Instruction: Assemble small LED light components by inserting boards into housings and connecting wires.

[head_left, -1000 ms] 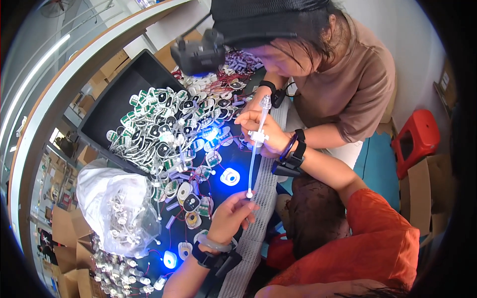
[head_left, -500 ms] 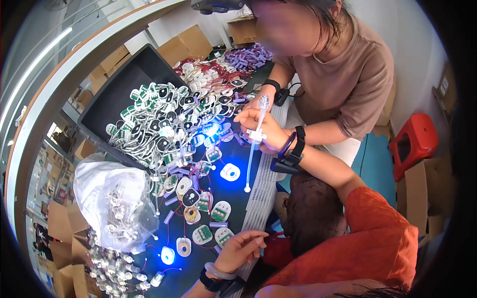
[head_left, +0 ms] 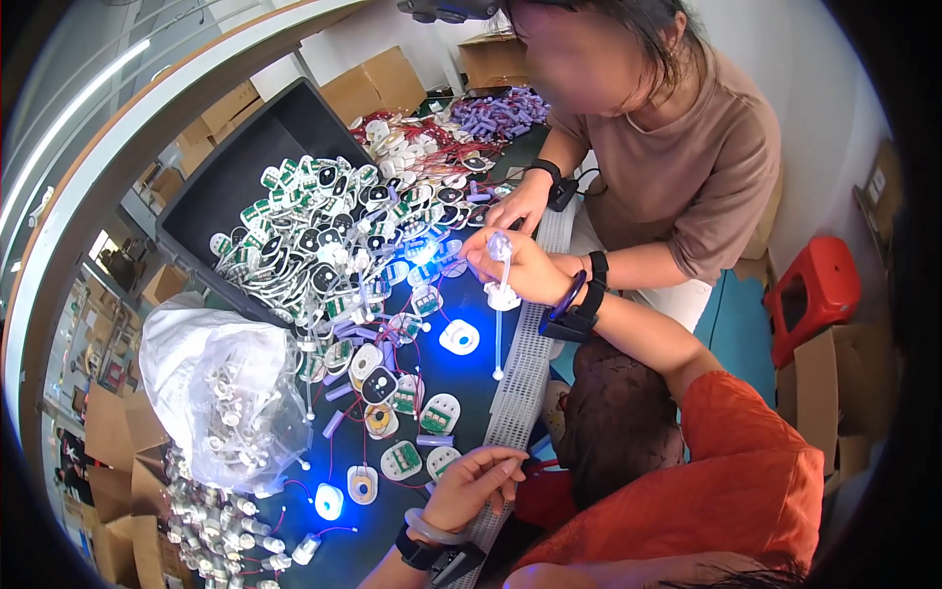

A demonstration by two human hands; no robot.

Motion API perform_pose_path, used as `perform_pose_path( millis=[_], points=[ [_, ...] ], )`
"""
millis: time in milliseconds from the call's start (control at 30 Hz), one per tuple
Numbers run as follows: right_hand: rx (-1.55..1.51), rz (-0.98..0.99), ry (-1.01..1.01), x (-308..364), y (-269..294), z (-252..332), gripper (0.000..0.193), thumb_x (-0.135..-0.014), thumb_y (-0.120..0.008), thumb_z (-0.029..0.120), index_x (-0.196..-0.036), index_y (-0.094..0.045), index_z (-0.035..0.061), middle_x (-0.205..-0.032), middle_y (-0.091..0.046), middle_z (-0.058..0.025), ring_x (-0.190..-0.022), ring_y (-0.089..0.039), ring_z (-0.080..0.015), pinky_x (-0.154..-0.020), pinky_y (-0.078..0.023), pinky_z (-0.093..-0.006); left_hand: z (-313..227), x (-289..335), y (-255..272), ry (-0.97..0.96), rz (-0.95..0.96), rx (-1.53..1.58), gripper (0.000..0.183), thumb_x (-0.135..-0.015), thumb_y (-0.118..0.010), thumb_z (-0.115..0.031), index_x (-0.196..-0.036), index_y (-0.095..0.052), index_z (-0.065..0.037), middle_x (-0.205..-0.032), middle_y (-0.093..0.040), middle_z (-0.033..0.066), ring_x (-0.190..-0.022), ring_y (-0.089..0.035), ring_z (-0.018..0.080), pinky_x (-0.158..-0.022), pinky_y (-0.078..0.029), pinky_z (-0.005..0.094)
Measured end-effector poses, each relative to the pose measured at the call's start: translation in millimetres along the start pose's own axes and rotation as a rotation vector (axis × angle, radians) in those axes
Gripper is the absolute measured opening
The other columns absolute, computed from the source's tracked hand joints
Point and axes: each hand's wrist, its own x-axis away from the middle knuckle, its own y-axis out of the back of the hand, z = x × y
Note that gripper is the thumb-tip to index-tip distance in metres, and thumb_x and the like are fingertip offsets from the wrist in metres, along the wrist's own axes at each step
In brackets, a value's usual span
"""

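My left hand [head_left: 478, 486] is over the near edge of the dark table, its fingers curled and thumb close to the index finger; anything inside is hidden. My right hand [head_left: 515, 267] reaches to the far side, fingertips pinched beside a brightly glowing blue light [head_left: 424, 252]. What the fingertips hold is hidden. A clear tube [head_left: 498, 339] with a white clip and clear tip crosses in front of this hand; whether it is gripped I cannot tell. Near my left hand lie white oval pieces with green circuit boards [head_left: 439, 414]. Two blue-lit discs [head_left: 458, 338] rest on the table.
A black bin [head_left: 285, 133] spills a heap of white oval pieces. Left of them sits a plastic bag [head_left: 231, 393] of clear parts. Purple cylinders [head_left: 502, 113] lie at the back. A co-worker's hand [head_left: 520, 203] is beside my right hand. A perforated strip [head_left: 520, 383] edges the table.
The clear tube's upper end has dropped. My right hand has shifted slightly leftward toward the glowing light. The co-worker's hand has lowered to the table. My left hand has hardly moved.
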Motion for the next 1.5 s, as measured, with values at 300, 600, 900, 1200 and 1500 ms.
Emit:
perform_pose_path(
  millis=[300, 600, 900, 1200, 1500],
  points=[
    [0.147, 0.075, 0.039, 3.1, -5.3, -3.6, 0.018, -0.089, -0.059, 0.006, -0.105, -0.056, 0.0001, -0.086, -0.058, 0.0012, -0.078, -0.052, -0.0052, -0.069, -0.044, -0.0224, 1.2, 1.0, -1.0, 0.004, -0.009, 0.0, 0.025, -0.097, -0.05, -0.012, -0.117, -0.056, 0.003, -0.092, -0.063, 0.0083, -0.071, -0.06, 0.0099, -0.051, -0.049, 0.0195],
    [0.165, 0.065, 0.051, -2.3, -6.8, -3.0, 0.015, -0.093, -0.057, 0.013, -0.101, -0.061, 0.0011, -0.089, -0.061, 0.0004, -0.078, -0.054, -0.0055, -0.066, -0.045, -0.0214, -4.7, -0.7, -0.3, 0.013, -0.026, -0.03, 0.025, -0.097, -0.05, -0.012, -0.116, -0.056, 0.003, -0.091, -0.062, 0.008, -0.07, -0.06, 0.0095, -0.051, -0.049, 0.0197],
    [0.469, 0.104, 0.394, -11.8, 9.4, -31.7, 0.021, -0.081, -0.058, 0.0, -0.101, -0.054, 0.004, -0.093, -0.06, -0.0091, -0.089, -0.062, -0.0236, -0.07, -0.05, -0.0337, -3.3, -0.9, -2.0, 0.004, -0.018, -0.039, 0.026, -0.097, -0.049, -0.013, -0.116, -0.056, 0.003, -0.092, -0.062, 0.0086, -0.07, -0.06, 0.0102, -0.051, -0.05, 0.0202],
    [0.633, -0.001, 0.356, -7.7, 11.4, -21.0, 0.015, -0.081, -0.059, 0.002, -0.095, -0.057, 0.0035, -0.09, -0.061, -0.0091, -0.085, -0.062, -0.0238, -0.068, -0.05, -0.0332, -4.4, 0.6, -2.2, 0.007, -0.02, -0.029, 0.025, -0.097, -0.049, -0.012, -0.116, -0.056, 0.003, -0.091, -0.062, 0.0084, -0.07, -0.061, 0.0097, -0.051, -0.05, 0.0199],
    [0.583, -0.037, 0.197, -7.8, 12.7, -31.0, 0.022, -0.074, -0.066, 0.009, -0.094, -0.061, 0.0023, -0.085, -0.065, -0.011, -0.079, -0.065, -0.0244, -0.069, -0.051, -0.0341, -3.4, 0.2, -1.9, 0.016, -0.026, -0.027, 0.024, -0.097, -0.05, -0.014, -0.116, -0.057, -0.001, -0.089, -0.061, 0.0063, -0.066, -0.059, 0.0077, -0.051, -0.049, 0.0185]
  ],
)
